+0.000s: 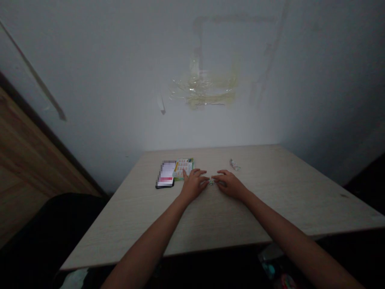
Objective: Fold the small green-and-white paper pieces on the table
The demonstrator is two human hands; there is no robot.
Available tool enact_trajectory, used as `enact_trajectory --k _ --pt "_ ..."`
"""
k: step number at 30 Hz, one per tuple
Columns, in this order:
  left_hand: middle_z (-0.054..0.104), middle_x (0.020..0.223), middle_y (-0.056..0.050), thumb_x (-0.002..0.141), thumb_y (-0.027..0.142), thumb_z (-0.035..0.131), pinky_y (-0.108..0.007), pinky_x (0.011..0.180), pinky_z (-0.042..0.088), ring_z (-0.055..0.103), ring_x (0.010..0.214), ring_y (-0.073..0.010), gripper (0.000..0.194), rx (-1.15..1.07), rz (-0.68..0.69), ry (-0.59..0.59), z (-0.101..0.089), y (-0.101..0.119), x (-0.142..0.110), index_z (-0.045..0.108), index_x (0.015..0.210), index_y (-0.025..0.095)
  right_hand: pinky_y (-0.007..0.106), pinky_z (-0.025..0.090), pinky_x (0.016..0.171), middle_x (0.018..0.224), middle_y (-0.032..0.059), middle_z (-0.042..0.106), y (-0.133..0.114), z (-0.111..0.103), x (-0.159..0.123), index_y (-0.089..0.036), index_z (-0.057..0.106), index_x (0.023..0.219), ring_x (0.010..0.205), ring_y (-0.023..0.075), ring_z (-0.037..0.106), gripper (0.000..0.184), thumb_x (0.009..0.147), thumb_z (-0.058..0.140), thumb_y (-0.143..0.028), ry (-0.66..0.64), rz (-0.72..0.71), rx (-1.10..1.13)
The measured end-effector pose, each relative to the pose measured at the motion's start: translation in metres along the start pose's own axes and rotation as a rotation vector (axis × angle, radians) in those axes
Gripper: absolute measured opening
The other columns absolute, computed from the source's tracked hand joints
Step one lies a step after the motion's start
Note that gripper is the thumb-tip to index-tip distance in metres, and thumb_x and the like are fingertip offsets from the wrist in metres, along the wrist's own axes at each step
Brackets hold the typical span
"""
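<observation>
Dim wall (114, 80) behind pale table (288, 180)

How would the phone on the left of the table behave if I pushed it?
The phone should probably stay stiff, being a slab with straight edges. It's unlikely to roll or tip, since it lies flat on the table. Pushed rightward, it may nudge the printed leaflet right beside it.

two hands (193, 185) (231, 184), one phone (166, 173), one packet (234, 164), one table (210, 220)
</observation>
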State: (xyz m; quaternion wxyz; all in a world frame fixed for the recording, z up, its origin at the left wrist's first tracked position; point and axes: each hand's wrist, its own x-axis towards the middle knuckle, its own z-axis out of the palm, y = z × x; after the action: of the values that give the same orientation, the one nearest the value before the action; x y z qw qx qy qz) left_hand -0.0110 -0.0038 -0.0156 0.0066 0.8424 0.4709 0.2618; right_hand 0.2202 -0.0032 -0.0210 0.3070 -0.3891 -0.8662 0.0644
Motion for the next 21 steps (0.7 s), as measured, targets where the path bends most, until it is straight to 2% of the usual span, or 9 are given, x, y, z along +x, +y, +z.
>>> enact_trajectory --k 5,8,11,15,21 --pt "0.071 0.119 0.002 0.092 0.036 0.060 -0.075 0.111 -0.004 0.050 0.128 -0.0257 0.017 -0.073 0.071 -0.051 -0.004 -0.005 -0.001 0.073 0.102 0.036 0.044 0.048 0.100 0.115 0.0118 0.069 0.001 -0.001 0.001 -0.021 0.069 0.118 0.121 0.0259 0.055 0.039 0.082 0.060 -0.011 0.002 -0.009 -0.042" --pt "0.074 0.113 0.001 0.093 0.036 0.058 -0.074 0.111 -0.006 0.052 0.126 -0.0257 0.019 -0.059 0.116 -0.086 -0.006 -0.006 -0.002 0.072 0.105 0.035 0.044 0.048 0.098 0.113 0.0105 0.070 0.000 -0.002 0.001 -0.020 0.071 0.110 0.117 0.0249 0.056 0.033 0.081 0.059 -0.009 0.018 -0.065 -0.046" --pt "0.073 0.116 0.000 0.094 0.037 0.056 -0.071 0.112 -0.005 0.050 0.128 -0.0270 0.022 0.002 0.177 -0.086 -0.008 -0.005 -0.003 0.072 0.109 0.035 0.043 0.048 0.095 0.108 0.0094 0.071 -0.001 -0.003 0.001 -0.020 0.073 0.100 0.108 0.0232 0.058 0.025 0.082 0.059 -0.009 0.010 -0.140 -0.050" --pt "0.073 0.116 0.000 0.096 0.036 0.051 -0.070 0.114 -0.002 0.050 0.128 -0.0271 0.025 0.058 0.210 -0.111 -0.011 -0.003 -0.004 0.071 0.111 0.034 0.043 0.048 0.093 0.099 0.0087 0.072 -0.003 -0.004 0.001 -0.019 0.073 0.098 0.099 0.0220 0.062 0.023 0.083 0.059 -0.010 0.011 -0.167 -0.030" --pt "0.071 0.119 -0.003 0.100 0.033 0.041 -0.067 0.116 0.003 0.051 0.126 -0.0240 0.032 0.048 0.187 -0.173 -0.020 0.002 -0.007 0.066 0.118 0.031 0.045 0.046 0.098 0.100 0.0090 0.073 -0.001 -0.004 -0.002 -0.021 0.073 0.104 0.105 0.0239 0.063 0.027 0.082 0.060 -0.012 0.046 -0.171 -0.002"
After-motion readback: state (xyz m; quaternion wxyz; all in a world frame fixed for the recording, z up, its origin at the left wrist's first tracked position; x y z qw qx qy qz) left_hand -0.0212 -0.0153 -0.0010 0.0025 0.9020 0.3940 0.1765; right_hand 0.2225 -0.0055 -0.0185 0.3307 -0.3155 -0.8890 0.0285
